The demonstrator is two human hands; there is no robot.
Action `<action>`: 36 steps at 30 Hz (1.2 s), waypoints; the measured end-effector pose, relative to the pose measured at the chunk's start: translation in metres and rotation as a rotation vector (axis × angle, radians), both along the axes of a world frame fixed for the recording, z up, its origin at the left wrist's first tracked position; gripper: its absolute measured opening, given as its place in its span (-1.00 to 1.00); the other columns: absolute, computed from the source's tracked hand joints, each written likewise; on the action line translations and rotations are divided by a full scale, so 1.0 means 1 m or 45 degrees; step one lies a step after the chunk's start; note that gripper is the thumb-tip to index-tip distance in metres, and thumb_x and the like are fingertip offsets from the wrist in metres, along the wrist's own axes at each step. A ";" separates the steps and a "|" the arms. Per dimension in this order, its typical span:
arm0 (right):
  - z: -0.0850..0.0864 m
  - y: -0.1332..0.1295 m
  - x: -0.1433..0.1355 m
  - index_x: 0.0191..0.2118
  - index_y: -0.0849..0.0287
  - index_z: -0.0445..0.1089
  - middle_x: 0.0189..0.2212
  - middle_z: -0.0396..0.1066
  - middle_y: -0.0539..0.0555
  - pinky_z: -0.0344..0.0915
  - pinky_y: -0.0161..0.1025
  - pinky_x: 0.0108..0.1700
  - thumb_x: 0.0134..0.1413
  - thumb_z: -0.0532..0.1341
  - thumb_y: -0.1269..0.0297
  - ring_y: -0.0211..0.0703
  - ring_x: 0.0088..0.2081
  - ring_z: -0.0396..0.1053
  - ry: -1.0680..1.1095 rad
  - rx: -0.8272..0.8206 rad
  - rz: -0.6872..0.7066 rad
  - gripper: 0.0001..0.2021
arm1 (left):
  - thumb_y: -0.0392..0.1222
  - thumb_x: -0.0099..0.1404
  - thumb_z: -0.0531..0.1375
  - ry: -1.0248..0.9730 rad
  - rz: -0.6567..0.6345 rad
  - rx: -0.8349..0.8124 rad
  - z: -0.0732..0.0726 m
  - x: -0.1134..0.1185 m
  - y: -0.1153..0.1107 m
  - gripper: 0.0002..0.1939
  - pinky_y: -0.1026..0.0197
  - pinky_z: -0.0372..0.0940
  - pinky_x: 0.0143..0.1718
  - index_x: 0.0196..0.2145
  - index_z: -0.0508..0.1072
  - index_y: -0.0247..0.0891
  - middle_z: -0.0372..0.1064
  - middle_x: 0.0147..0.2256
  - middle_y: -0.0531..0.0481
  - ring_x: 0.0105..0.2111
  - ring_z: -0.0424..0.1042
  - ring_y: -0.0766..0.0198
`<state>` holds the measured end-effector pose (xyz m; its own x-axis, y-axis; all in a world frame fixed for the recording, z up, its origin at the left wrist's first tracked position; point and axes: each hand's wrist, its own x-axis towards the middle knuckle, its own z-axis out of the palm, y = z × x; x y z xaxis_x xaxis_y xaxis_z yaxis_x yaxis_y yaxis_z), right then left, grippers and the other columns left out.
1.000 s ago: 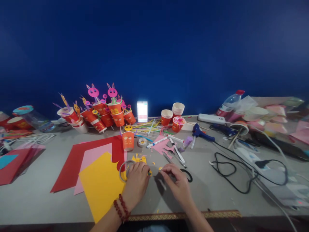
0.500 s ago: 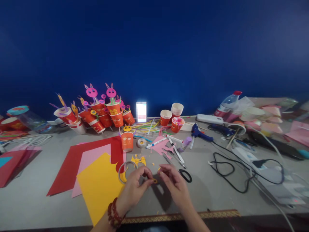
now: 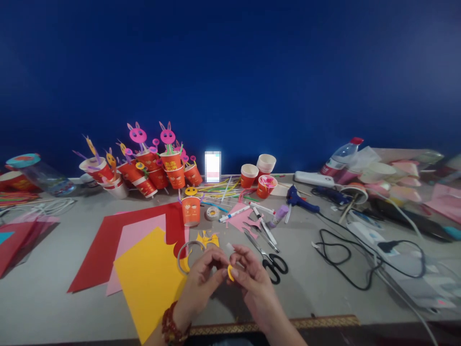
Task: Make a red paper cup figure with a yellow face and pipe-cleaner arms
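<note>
A small rounded yellow paper piece [image 3: 230, 273] is pinched between the fingertips of my left hand [image 3: 203, 278] and my right hand [image 3: 254, 283], which meet above the table. A pale, whitish bit [image 3: 229, 247] shows at my right fingers; I cannot make out what it is. Close to my right hand lie black-handled scissors [image 3: 275, 264]. By my left hand are a grey tape roll [image 3: 182, 257], a large yellow sheet [image 3: 147, 278] and some yellow paper scraps [image 3: 207, 238]. A decorated red paper cup [image 3: 190, 214] stands ahead.
Several decorated cups [image 3: 173, 163] stand at the back left. Red paper [image 3: 93, 259] and pink paper [image 3: 118, 269] lie underneath the yellow sheet. Markers [image 3: 234, 214], a tape roll [image 3: 212, 213], a purple glue stick [image 3: 279, 215] and a blue glue gun [image 3: 300, 199] sit ahead; a black cord [image 3: 345, 283] loops rightward.
My hands have come together, and the yellow piece is now between both sets of fingertips. My right hand has shifted left, uncovering more of the scissors.
</note>
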<state>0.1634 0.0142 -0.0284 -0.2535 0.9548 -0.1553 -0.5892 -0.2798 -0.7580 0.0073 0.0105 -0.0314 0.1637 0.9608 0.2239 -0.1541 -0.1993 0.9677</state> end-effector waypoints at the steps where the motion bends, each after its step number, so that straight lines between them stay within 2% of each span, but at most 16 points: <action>1: -0.001 0.000 -0.001 -0.06 0.07 0.43 -0.34 0.38 -0.06 0.36 -0.37 -0.31 -0.11 0.53 0.26 -0.33 -0.40 0.39 -0.035 0.023 -0.062 -0.54 | -0.20 0.37 0.22 0.054 0.018 0.047 0.000 0.001 -0.001 -0.95 0.23 0.29 -0.12 -0.22 0.48 -0.17 0.34 -0.24 -0.01 -0.18 0.35 0.24; 4: -0.003 -0.002 -0.004 -0.04 0.04 0.41 -0.34 0.37 -0.07 0.37 -0.39 -0.27 -0.08 0.52 0.27 -0.31 -0.35 0.41 -0.161 0.105 -0.208 -0.53 | -0.21 0.37 0.21 0.220 0.059 0.166 0.001 0.002 -0.007 -0.86 0.18 0.31 -0.07 -0.10 0.45 -0.14 0.38 -0.16 -0.04 -0.14 0.38 0.20; 7: -0.003 -0.005 -0.007 -0.02 0.02 0.39 -0.35 0.37 -0.07 0.39 -0.38 -0.30 -0.04 0.49 0.24 -0.28 -0.35 0.43 -0.222 0.160 -0.254 -0.55 | -0.25 0.36 0.22 0.386 0.135 0.281 0.001 0.004 -0.013 -0.72 0.13 0.31 0.04 0.02 0.41 -0.09 0.42 -0.06 -0.06 -0.03 0.40 0.15; 13: -0.005 -0.007 -0.006 -0.03 0.03 0.42 -0.32 0.43 -0.01 0.42 -0.34 -0.26 0.01 0.45 0.20 -0.23 -0.33 0.45 -0.318 0.193 -0.309 -0.61 | -0.25 0.38 0.20 0.529 0.231 0.330 0.004 0.002 -0.013 -0.72 0.18 0.36 0.02 0.02 0.45 -0.06 0.49 -0.05 -0.04 -0.03 0.47 0.17; 19: -0.003 0.000 0.008 -0.30 0.07 0.54 -0.24 0.42 0.06 0.38 -0.31 -0.10 0.10 0.38 0.19 -0.13 -0.15 0.41 -0.527 0.423 -0.418 -0.90 | -0.15 0.35 0.24 0.632 0.346 0.241 0.000 -0.006 -0.012 -0.71 0.17 0.40 -0.01 0.02 0.52 -0.06 0.57 -0.05 -0.03 -0.08 0.54 0.15; 22: 0.004 0.001 0.015 -0.36 0.09 0.54 -0.25 0.38 0.07 0.37 -0.31 -0.10 0.11 0.38 0.19 -0.12 -0.15 0.39 -0.568 0.474 -0.342 -0.88 | -0.11 0.35 0.23 0.653 0.313 0.167 -0.002 -0.007 -0.013 -0.71 0.17 0.43 -0.06 0.02 0.53 -0.06 0.60 -0.10 -0.03 -0.16 0.58 0.16; 28: 0.017 0.004 0.023 -0.42 0.13 0.56 -0.18 0.38 0.13 0.36 -0.27 -0.13 0.07 0.39 0.10 -0.05 -0.12 0.39 -0.609 0.412 -0.120 -0.79 | -0.09 0.33 0.25 0.618 0.285 0.105 0.002 -0.003 -0.012 -0.70 0.18 0.46 -0.13 0.00 0.56 -0.09 0.62 -0.16 -0.04 -0.24 0.58 0.17; 36: 0.019 0.004 0.019 -0.42 0.13 0.57 -0.23 0.42 0.14 0.37 -0.24 -0.16 0.08 0.38 0.09 -0.03 -0.16 0.40 -0.640 0.449 -0.040 -0.78 | -0.13 0.33 0.25 0.646 0.259 0.184 0.004 -0.002 -0.012 -0.71 0.17 0.46 -0.08 0.00 0.55 -0.07 0.61 -0.08 -0.04 -0.19 0.59 0.16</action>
<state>0.1824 0.0182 -0.0091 -0.2024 0.9762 0.0782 -0.1396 0.0503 -0.9889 0.0049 -0.0013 -0.0277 0.1001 0.9496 0.2969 0.3787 -0.3123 0.8712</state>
